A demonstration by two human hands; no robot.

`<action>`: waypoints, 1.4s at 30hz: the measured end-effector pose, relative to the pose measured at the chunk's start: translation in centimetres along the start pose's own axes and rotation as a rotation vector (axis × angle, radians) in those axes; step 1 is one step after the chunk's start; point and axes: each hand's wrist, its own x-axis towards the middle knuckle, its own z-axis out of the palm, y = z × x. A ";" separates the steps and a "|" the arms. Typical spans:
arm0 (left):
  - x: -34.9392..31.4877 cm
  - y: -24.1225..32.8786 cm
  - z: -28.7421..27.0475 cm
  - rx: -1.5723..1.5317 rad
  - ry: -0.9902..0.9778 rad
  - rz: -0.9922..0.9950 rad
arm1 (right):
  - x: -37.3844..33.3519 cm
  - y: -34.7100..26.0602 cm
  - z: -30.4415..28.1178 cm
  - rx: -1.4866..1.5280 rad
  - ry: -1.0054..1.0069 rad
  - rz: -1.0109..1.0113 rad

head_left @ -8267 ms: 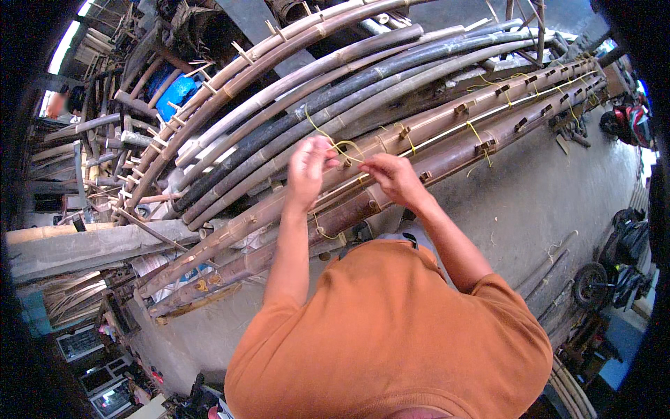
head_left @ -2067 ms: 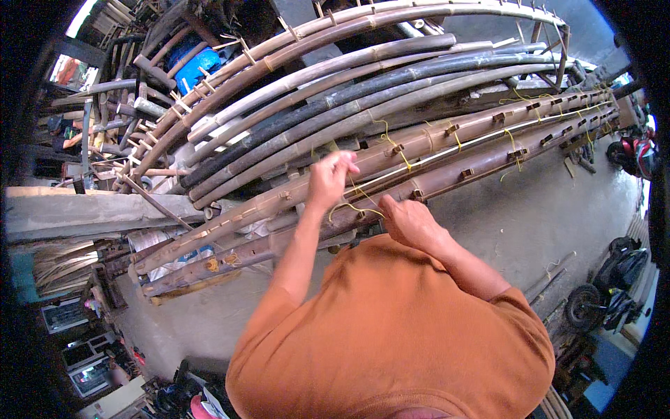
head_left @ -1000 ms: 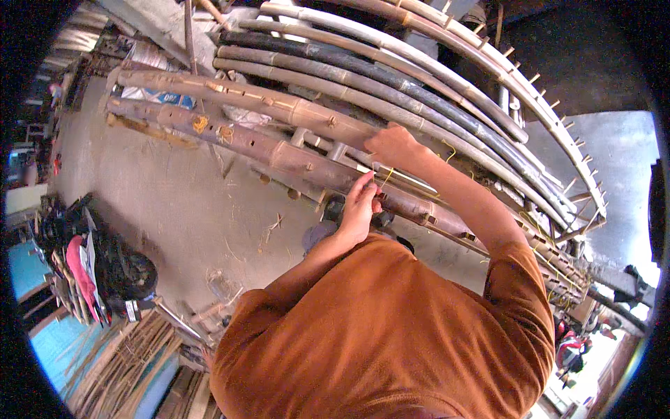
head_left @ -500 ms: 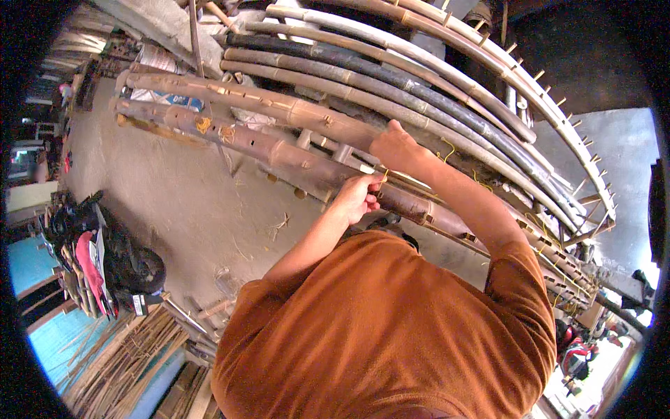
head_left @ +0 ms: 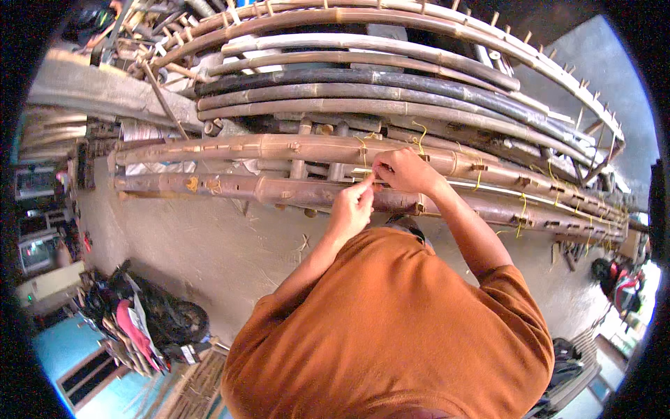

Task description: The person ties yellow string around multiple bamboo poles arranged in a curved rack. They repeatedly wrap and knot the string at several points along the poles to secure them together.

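Two long brown bamboo poles lie side by side across the view, the farther pole (head_left: 321, 147) and the nearer pole (head_left: 293, 190). Both have small cut holes, and short yellow strings (head_left: 522, 213) hang from them. My left hand (head_left: 352, 209) is closed in a pinch at the nearer pole. Just above it, my right hand (head_left: 406, 171) is bent over with its fingertips pinched, meeting the left fingertips. A thin yellow string runs between the fingers, mostly hidden by them. Another yellow string (head_left: 419, 136) curls up beyond my right hand.
Several more bamboo poles (head_left: 314, 92) are stacked behind, with a long pegged bamboo frame (head_left: 391, 19) past them. Short bamboo crosspieces (head_left: 338, 162) lie under the two poles. A motorbike (head_left: 167, 314) stands at the lower left, near a bundle of bamboo strips (head_left: 185, 384).
My right hand has come down from above the far pole to my left fingertips. My view has turned, so the poles lie more level. My left hand stays pinched at the nearer pole.
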 end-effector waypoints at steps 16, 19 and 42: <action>-0.7 4.1 -1.6 0.512 0.042 0.463 | -1.1 -0.1 2.5 0.419 0.085 0.166; -3.5 6.1 -1.2 0.415 -0.090 0.430 | -1.1 -1.4 2.3 0.285 -0.044 0.265; 8.7 -4.8 -5.6 0.698 -0.301 0.570 | 0.7 -4.4 2.1 1.134 0.457 0.081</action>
